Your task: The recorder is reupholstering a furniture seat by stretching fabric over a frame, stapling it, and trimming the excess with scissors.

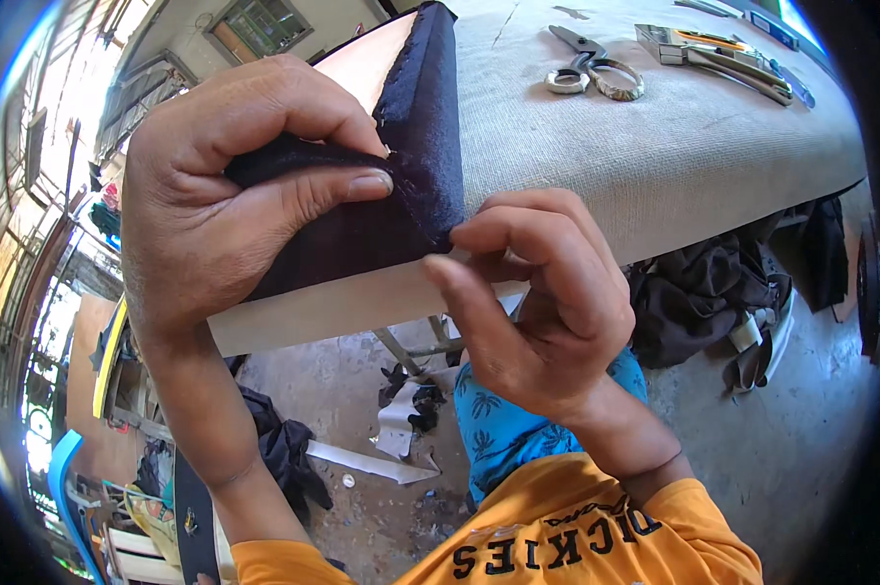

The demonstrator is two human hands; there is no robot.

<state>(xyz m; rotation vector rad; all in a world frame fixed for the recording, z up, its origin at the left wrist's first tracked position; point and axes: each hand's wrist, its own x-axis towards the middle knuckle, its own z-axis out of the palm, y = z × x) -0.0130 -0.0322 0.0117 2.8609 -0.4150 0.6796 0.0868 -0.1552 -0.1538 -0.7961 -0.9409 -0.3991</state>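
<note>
A dark navy, velvety fabric (428, 122) wraps the edge of a panel with a pale inner face (370, 57), lying at the near edge of the table. My left hand (216, 195) is closed on a fold of this fabric, pinching it between thumb and forefinger near the corner. Small stitches or staples run along the fabric's inner edge. My right hand (557, 302) is at the near right corner of the fabric, its thumb and forefinger almost together there and the other fingers curled. Whatever lies between those fingertips is too small to make out.
Scissors (591, 70) with wrapped handles lie on the cloth-covered table (528, 146). Beyond them are a metal stapler-like tool (718, 58) and several other tools. Dark cloth (698, 292) is heaped below the table at right. Fabric scraps (396, 419) litter the floor.
</note>
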